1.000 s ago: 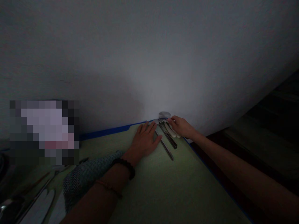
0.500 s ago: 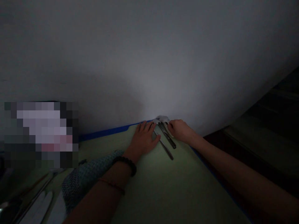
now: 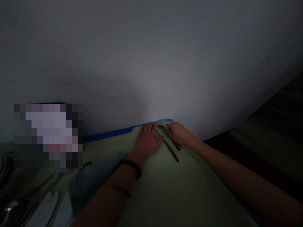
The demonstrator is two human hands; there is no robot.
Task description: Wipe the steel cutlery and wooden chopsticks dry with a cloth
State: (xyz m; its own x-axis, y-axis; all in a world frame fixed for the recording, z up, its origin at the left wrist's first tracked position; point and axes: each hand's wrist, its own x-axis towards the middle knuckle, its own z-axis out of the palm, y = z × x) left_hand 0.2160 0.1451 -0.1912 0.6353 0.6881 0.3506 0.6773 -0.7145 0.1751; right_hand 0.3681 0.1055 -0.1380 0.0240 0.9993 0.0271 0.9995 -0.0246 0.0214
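Note:
My left hand [image 3: 148,140] lies flat on the pale green tabletop, fingers stretched out beside the head end of a piece of cutlery whose metal handle [image 3: 172,152] points toward me. Close by on the right, my right hand [image 3: 179,133] is closed, its thumb and fingertips pinched at several metal pieces of cutlery. Their shiny, light heads [image 3: 162,123] bunch together against the wall edge, between the two hands. Another dark handle [image 3: 177,146] shows just below my right hand. Dim light and the fingers hide whether each piece is a spoon or a fork.
A pale wall [image 3: 151,69] rises behind the blue-edged table [image 3: 180,192]. On the left are a teal patterned cloth [image 3: 99,173], a blurred-out object [image 3: 49,126], a white glove-like item [image 3: 44,208], long thin utensils and stacked dishes [image 3: 4,170]. The table's right edge drops to a dark area.
My right hand has shifted slightly left, over the cutlery heads, now partly covering the dark handles. My left hand stays flat in about the same place. The view has moved a little.

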